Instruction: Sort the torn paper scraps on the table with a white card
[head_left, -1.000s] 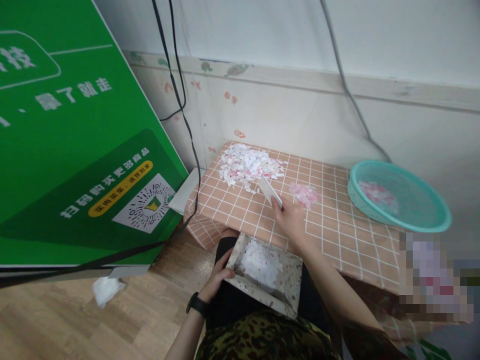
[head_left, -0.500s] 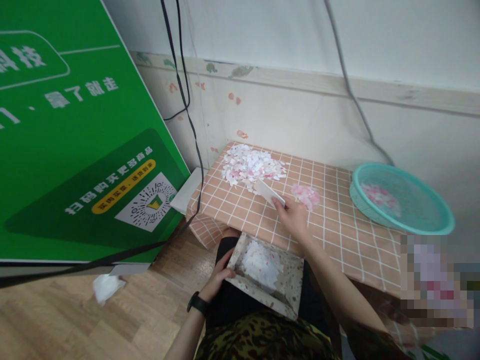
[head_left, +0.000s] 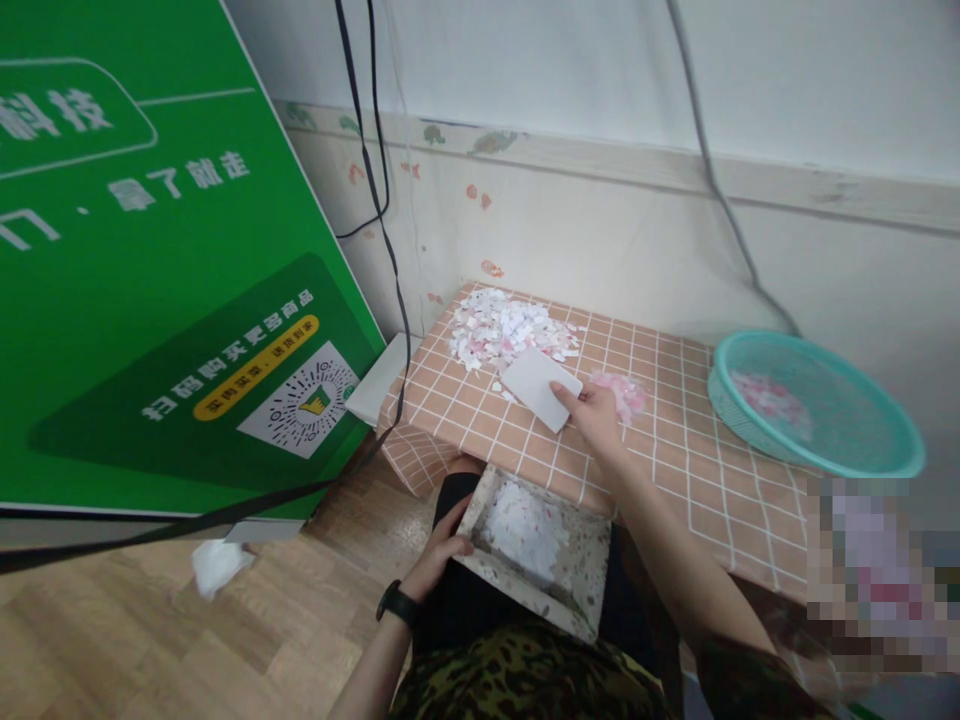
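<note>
My right hand pinches a white rectangular card by its right end, over the table at the near side of a pile of white and pink paper scraps. Just right of the card lies a small heap of pink scraps, partly behind my fingers. On my lap rests a speckled, stained open box with white shreds inside. My left hand grips the box's left wall, thumb on the rim; its other fingers are partly hidden.
A turquoise mesh basket holding pink scraps stands at the right of the checked tablecloth. On the left rises a large green sign. Black cables hang past the table's left corner. A white crumpled bag lies on the floor.
The card in my right hand has turned from nearly edge-on to showing its broad face, still close to the scrap pile. My left hand keeps its hold on the box. The view shifted slightly.
</note>
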